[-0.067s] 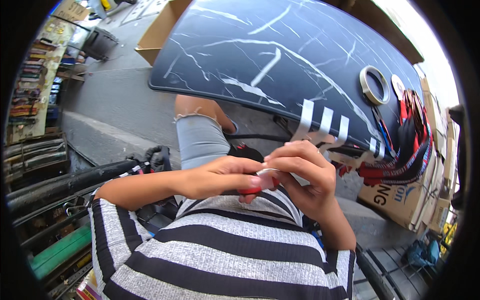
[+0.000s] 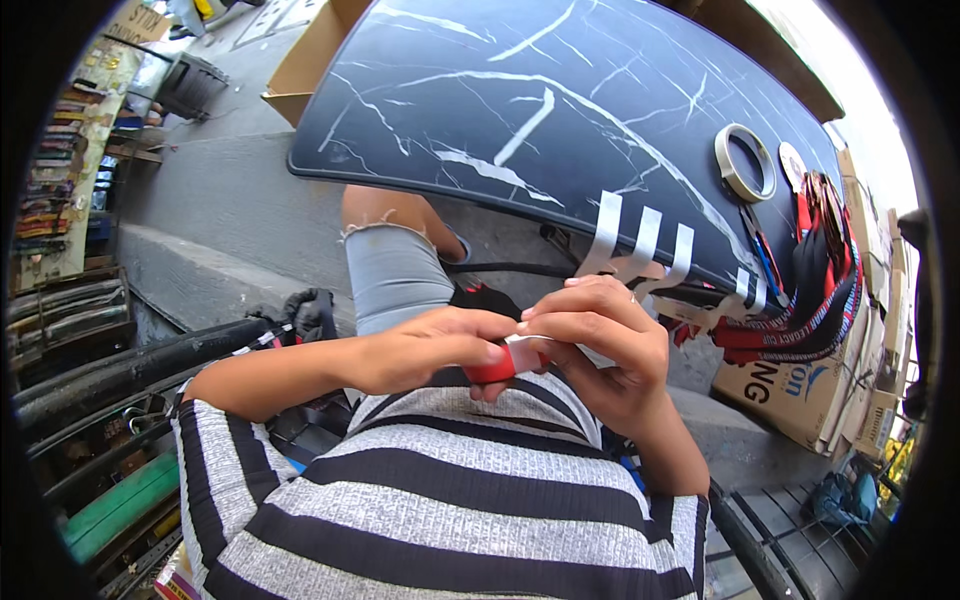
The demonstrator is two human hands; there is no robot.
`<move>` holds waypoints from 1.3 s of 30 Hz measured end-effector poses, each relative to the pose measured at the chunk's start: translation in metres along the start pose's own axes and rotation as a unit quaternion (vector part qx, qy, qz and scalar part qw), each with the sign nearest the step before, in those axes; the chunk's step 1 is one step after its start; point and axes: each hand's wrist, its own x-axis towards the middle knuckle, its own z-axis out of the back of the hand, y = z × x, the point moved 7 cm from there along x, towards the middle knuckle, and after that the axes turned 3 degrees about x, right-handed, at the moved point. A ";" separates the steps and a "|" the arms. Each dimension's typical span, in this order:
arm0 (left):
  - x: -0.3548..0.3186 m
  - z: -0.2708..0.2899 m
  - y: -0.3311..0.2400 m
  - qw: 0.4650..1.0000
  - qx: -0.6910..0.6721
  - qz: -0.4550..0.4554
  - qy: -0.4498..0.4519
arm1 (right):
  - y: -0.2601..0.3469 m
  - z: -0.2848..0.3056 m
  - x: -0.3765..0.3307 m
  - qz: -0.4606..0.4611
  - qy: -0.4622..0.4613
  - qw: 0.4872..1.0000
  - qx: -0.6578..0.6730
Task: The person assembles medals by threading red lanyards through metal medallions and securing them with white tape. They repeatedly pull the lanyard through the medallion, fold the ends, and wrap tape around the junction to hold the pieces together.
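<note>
My left hand point(image 2: 425, 345) and my right hand point(image 2: 600, 340) meet in front of my chest, both closed on a small red item point(image 2: 492, 371) with a white strip of tape point(image 2: 525, 345) across it. Just above the hands, three white tape strips point(image 2: 642, 238) hang from the near edge of a dark marble-patterned table point(image 2: 520, 90). A roll of tape point(image 2: 745, 160) lies on the table at the right. Most of the red item is hidden by my fingers.
A pile of red and black lanyards point(image 2: 800, 300) hangs over the table's right edge. Cardboard boxes point(image 2: 790, 390) stand below at right, and another open box point(image 2: 315, 55) beyond the table. Black pipes point(image 2: 110, 370) run at the left. My knee point(image 2: 385, 255) is under the table.
</note>
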 end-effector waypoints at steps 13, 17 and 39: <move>-0.006 0.019 -0.006 0.990 0.030 -0.066 -0.122 | 0.006 -0.020 -0.028 0.031 -0.074 0.976 -0.203; -0.002 0.016 -0.012 0.989 0.011 -0.071 -0.126 | 0.005 -0.024 -0.039 0.079 -0.127 0.957 -0.248; -0.018 -0.010 -0.078 0.919 0.320 -0.196 -0.117 | 0.007 -0.008 -0.003 0.067 -0.012 0.998 -0.003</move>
